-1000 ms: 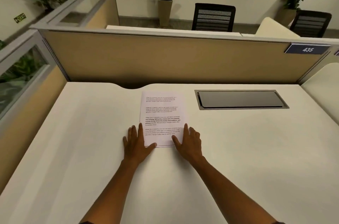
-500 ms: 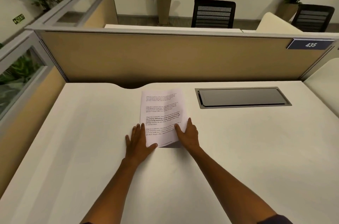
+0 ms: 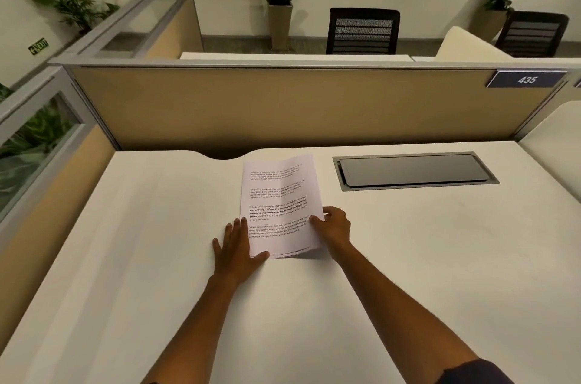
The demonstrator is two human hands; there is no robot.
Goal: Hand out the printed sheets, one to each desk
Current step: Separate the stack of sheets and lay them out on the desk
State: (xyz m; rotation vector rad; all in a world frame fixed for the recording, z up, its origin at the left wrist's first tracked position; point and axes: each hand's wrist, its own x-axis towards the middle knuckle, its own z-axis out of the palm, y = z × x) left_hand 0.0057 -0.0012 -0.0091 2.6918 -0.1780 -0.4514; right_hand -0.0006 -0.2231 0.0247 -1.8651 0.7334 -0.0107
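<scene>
At nine o'clock a glass side panel (image 3: 37, 135) is seen, with green leaves behind it. The big white desk (image 3: 125, 258) is spread out from there to the right side.

Near the middle of the desk, the left hand (image 3: 239, 253) is laid flat. Its fingers (image 3: 234, 228) are spread wide and pointed toward twelve o'clock. The thumb is pressed on the bottom left corner of the printed sheets (image 3: 278, 204). Nothing is gripped by this hand.

The printed sheets are found just past the middle of the desk, toward twelve o'clock. Four blocks of small words are printed on the top page. The right side of the pile is lifted off the desk and turned a little, while the left side is kept down. More than one page edge can be seen at the bottom, but how many cannot be told.

At three o'clock from the pile, the right hand (image 3: 334, 226) is curled around the right edge of the sheets. The thumb is on top, and the other fingers seem to be tucked under.

Further right, a grey cable lid (image 3: 415, 170) is set into the desk. Behind it, a blue sign (image 3: 526, 79) marked 435 is fixed to the tan back wall (image 3: 283, 107).
</scene>
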